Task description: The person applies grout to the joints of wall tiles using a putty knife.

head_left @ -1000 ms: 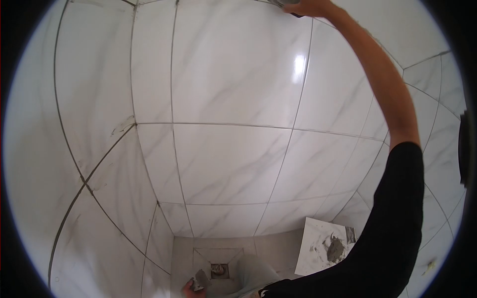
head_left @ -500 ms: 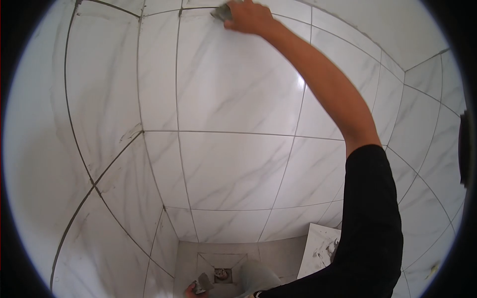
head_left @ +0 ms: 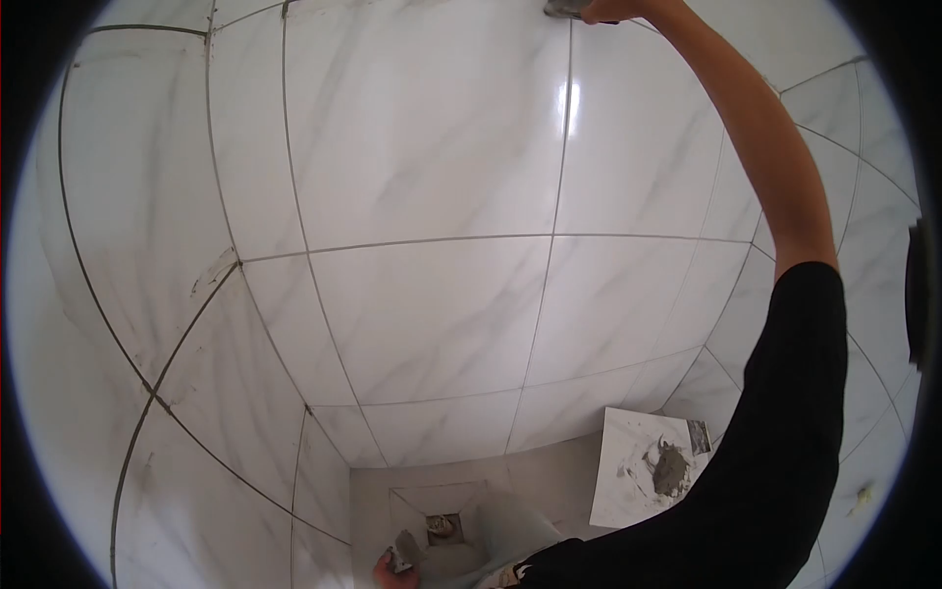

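Note:
High on the tiled wall (head_left: 442, 147), at the top edge of the view, my right hand (head_left: 628, 10) is closed around a small grey scraper (head_left: 563, 10). The scraper meets the wall beside a vertical joint, and part of it is hidden by the fingers and the frame edge. Down at the bottom, my left hand (head_left: 396, 573) grips a putty knife (head_left: 404, 550), whose grey blade points up. Its handle is hidden in the fingers. The marbled white tiles have grey joints, and darker ones run along the left wall.
On the floor at lower right lies a white tile board (head_left: 613, 491) bearing a heap of grey paste (head_left: 671, 469). A square floor drain (head_left: 444, 530) sits near my left hand. At the right edge is a dark object (head_left: 917, 294).
My right hand has moved right along the upper wall with the scraper. The view has shifted to the right, bringing the paste heap into sight. My left hand still holds the putty knife low down.

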